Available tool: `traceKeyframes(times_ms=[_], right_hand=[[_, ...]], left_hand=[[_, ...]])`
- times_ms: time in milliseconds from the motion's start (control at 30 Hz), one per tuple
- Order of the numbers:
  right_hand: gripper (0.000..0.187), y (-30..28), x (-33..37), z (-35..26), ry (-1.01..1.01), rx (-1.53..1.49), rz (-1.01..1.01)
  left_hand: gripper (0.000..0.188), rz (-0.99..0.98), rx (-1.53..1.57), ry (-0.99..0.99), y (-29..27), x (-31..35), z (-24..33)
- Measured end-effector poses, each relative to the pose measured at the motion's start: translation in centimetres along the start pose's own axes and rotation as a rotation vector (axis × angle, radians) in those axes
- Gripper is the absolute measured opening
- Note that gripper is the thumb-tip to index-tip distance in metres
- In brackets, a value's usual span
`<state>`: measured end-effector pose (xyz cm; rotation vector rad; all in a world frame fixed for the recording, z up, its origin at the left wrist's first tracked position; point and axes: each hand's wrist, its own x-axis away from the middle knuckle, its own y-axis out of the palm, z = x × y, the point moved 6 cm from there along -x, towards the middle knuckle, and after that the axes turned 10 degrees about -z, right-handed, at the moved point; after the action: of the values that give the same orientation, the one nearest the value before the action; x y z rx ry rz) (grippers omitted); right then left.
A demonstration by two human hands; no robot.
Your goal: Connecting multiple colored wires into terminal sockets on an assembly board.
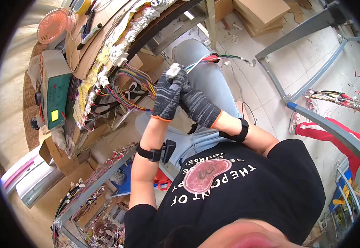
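Observation:
Both my hands wear grey-black knit gloves with orange cuffs and meet above my lap. My left hand (166, 97) is closed round a white plastic connector (173, 70), which shows at the top of its fingers. From beside the connector, a bundle of coloured wires (200, 61) runs to the right across my knee, with a red part and loose ends. My right hand (200, 108) is closed against the left one. Its fingertips are tucked in, and what they grip is hidden.
At left, a wiring board (101, 76) carries white connectors and hanging coloured wires (136, 80). A green-fronted tester box (58, 97) and orange fan (52, 25) stand beyond it. A grey metal frame (333, 124) is at right, flat cardboard (266, 12) at the back. Another person's red-trousered leg (333, 134) shows.

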<state>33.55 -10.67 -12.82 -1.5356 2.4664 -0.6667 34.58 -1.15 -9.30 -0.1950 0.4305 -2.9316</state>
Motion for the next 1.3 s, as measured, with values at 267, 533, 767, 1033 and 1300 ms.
traceKeyframes(times_ms=[267,533,767,1033,1300], right_hand=[[0.027,-8.2,9.1,13.4,0.568,-0.436,0.443],[0.025,-6.8,2.9,18.4,0.388,-1.292,0.344],[0.024,-15.8,1.9,8.3,0.117,-0.614,0.666],[0.025,-14.3,-7.5,0.4,0.034,-0.944,0.438],[0.023,-14.1,-8.9,-1.7,-0.058,-0.374,0.667]], left_hand=[[0.027,0.040,0.732,-0.281,-0.1,1.4,-1.1],[0.033,-0.026,0.908,-0.240,-0.6,2.3,-2.1],[0.037,0.136,0.586,-0.301,-0.8,0.8,-1.5],[0.037,0.323,0.980,-0.244,-1.6,-2.5,0.3],[0.036,0.281,1.048,-0.200,-2.8,-4.6,0.4]])
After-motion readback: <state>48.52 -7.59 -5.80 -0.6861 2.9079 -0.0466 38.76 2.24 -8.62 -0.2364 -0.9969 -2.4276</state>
